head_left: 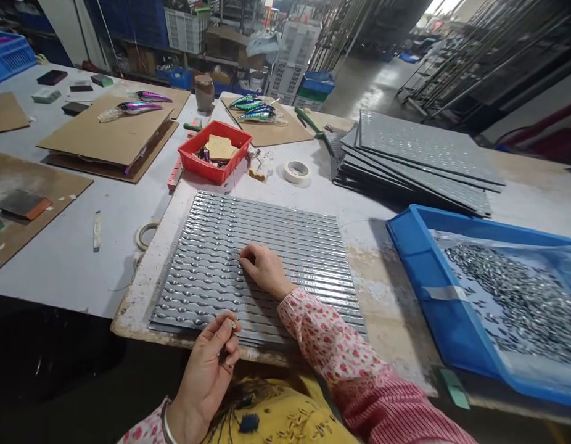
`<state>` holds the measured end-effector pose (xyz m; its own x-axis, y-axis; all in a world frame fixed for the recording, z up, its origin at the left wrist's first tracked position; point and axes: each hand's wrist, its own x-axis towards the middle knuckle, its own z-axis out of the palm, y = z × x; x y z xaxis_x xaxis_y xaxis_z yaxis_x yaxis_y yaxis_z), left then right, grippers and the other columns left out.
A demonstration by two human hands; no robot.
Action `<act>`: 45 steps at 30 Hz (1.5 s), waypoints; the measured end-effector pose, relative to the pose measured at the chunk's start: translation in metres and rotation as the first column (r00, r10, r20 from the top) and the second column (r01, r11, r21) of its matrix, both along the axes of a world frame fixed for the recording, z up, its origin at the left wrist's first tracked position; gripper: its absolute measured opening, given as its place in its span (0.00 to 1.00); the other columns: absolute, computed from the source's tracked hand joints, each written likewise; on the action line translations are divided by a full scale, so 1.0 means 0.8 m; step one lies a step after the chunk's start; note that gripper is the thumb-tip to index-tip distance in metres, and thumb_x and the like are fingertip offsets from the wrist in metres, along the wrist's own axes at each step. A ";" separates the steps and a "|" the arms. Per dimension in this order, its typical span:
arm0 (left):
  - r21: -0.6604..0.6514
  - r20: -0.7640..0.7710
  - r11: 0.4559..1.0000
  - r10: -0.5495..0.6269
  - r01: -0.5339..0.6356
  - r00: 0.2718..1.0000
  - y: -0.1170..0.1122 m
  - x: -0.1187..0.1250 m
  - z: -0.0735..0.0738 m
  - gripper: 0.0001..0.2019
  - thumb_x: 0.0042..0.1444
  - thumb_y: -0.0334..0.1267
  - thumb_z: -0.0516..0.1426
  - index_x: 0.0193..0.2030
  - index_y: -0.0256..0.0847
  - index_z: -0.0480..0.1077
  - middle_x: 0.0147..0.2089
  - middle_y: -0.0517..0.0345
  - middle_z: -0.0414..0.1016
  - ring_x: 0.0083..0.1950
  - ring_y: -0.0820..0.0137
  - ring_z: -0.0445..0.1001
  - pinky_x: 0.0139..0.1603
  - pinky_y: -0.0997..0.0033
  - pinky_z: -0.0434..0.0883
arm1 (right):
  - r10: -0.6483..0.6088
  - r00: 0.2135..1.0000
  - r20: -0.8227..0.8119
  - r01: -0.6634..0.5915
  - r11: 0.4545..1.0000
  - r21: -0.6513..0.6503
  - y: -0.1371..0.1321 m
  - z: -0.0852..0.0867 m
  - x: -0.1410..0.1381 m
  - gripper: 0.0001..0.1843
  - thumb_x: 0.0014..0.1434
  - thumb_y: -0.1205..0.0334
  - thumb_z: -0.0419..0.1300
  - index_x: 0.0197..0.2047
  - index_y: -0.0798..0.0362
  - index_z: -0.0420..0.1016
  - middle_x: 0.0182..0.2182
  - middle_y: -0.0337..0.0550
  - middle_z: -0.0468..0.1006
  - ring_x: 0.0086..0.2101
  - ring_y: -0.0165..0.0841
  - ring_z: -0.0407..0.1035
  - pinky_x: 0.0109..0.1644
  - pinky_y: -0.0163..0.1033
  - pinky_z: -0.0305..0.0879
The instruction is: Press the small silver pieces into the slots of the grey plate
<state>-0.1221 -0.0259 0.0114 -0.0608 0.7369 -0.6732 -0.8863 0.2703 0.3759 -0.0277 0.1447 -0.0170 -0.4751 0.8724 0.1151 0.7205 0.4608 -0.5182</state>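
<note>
A grey board (285,246) with many parallel ridged rows lies on the worktable before me. Small shiny silver oval pieces (193,283) sit in rows over its left part. My right hand (264,265) rests on the middle of the board, thumb and fingertips pinched together at a row; whatever lies between them is hidden. Just over the board's front edge, my left hand (206,364) is curled palm up. A small silver oval piece (233,324) shows between its thumb and forefinger, and something dark lies inside the curled fingers.
At right stands a blue tray (412,277) of loose silver pieces. Behind it are stacked grey boards (415,148). A red bin (188,161), a tape roll (296,172) and fishing lures (255,110) on cardboard lie beyond the board. Another tape roll (141,237) sits left.
</note>
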 end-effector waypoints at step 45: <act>0.033 0.019 0.998 0.060 -0.061 0.998 0.010 -0.001 0.002 0.08 0.46 0.31 0.64 0.34 0.35 0.71 0.35 0.56 0.72 0.27 0.82 0.66 0.23 0.85 0.64 | 0.091 0.933 -0.349 -0.178 0.958 -0.227 0.004 0.014 0.008 0.05 0.54 0.63 0.58 0.29 0.54 0.69 0.22 0.36 0.68 0.24 0.27 0.59 0.29 0.33 0.55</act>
<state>-0.1226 -0.0182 0.0128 -0.0937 0.7547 -0.6493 -0.9076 0.2034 0.3674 -0.0215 0.1482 -0.0055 -0.5620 0.8239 0.0731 0.4273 0.3648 -0.8273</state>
